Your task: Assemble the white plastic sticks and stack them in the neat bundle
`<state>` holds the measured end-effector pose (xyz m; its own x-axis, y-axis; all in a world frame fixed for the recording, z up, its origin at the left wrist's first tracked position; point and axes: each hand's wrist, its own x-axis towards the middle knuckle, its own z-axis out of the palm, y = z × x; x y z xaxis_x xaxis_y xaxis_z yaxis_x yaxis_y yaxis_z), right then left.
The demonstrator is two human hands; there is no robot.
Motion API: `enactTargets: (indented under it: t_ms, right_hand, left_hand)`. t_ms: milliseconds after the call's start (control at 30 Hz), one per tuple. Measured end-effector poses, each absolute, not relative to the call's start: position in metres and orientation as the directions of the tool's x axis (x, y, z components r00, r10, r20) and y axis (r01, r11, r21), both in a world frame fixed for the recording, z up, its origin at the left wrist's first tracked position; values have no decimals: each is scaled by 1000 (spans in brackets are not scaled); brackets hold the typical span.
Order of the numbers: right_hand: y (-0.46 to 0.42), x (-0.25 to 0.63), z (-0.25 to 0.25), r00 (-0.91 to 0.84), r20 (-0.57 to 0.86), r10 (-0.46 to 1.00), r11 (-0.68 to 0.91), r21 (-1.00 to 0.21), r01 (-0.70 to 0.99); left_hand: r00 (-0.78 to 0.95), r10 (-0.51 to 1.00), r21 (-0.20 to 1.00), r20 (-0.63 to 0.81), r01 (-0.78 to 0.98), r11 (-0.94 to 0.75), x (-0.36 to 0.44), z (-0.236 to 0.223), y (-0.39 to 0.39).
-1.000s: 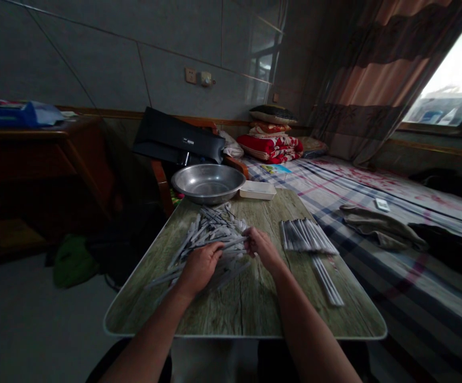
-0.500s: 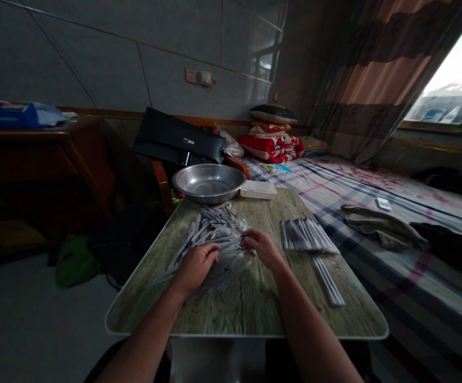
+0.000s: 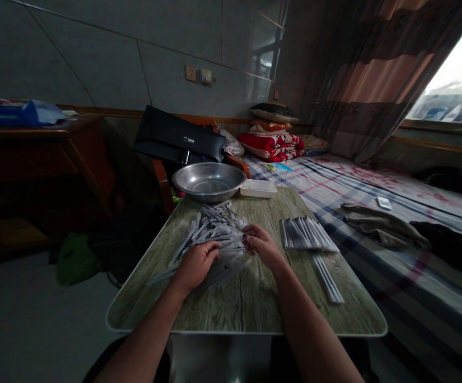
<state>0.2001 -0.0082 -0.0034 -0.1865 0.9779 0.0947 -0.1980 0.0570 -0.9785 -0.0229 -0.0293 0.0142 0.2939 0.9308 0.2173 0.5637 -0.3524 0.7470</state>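
A loose pile of thin, pale tube-like sticks (image 3: pixel 218 226), some with dark ends, lies on the wood-patterned table (image 3: pixel 262 298). My left hand (image 3: pixel 199 263) rests over the pile's near left side, thumb and fingers pinched together. At the pile's right edge is my right hand (image 3: pixel 262 246), its fingers curled closed. Whatever each hand pinches is too small and blurred to make out. To the right lies a neat row of similar sticks (image 3: pixel 308 234), with a few more sticks (image 3: pixel 327 279) laid lengthwise below it.
A wide metal basin (image 3: pixel 210 183) and a shallow white plastic tray (image 3: pixel 258 188) stand at the table's far end. Behind them, a black monitor-like panel (image 3: pixel 178 135) leans on a wooden chair. A bed with a checked sheet (image 3: pixel 314 186) adjoins the right side.
Both hands stay nearly where they were over the pile, with only slight finger movement. The sticks on the right have not moved.
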Motion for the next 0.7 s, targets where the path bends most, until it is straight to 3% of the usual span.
enactTargets:
  t_ms: [67,267,467,633,700]
  right_hand:
    - [-7,200,-4,-198,95,976,51,-975,-214]
    - [-4,200,-8,-170,77,982,84,-996,33]
    - [-4,201,-10,-208,105,973,79,-988,-130]
    - [-1,200,-12,-130,130,983,150,-976,155]
    - [-2,200,-11,-111,119,987,136,-977,161]
  left_hand:
    - [300,928,743,219,565,-358,-23,13,-28]
    - [307,926,729,220,579,-366,-22,10,-27]
    - [299,930,726,213,589,-355,-21,12,-27]
    - [308,929,707,204,610,-358,-21,13,-29]
    - [309,929,705,202,612,-357,-21,13,-30]
